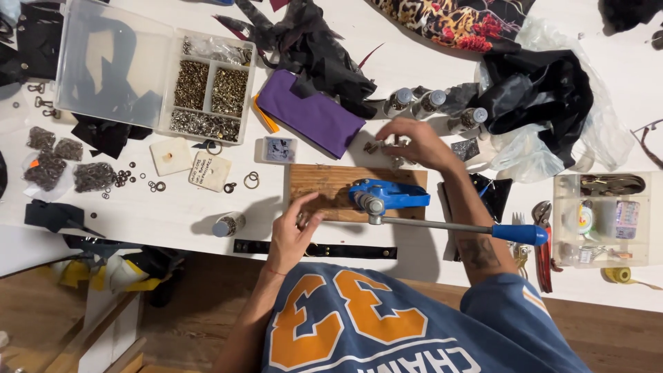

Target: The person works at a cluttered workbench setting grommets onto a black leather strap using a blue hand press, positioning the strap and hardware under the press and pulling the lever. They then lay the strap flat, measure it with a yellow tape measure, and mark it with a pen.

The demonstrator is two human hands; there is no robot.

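A blue hand press with a long metal lever and blue grip stands on a wooden board at the table's near edge. My left hand rests at the board's near left side, fingers pinching something small I cannot make out, beside the press head. My right hand reaches beyond the board, fingers spread over a few small metal pieces on the white table. A black strap with metal fittings lies along the table edge under my left hand.
A clear compartment box of metal eyelets sits far left with its lid open. Purple fabric, black cloth scraps, small bottles and loose rings lie around. At right stand a clear tool box and red-handled pliers.
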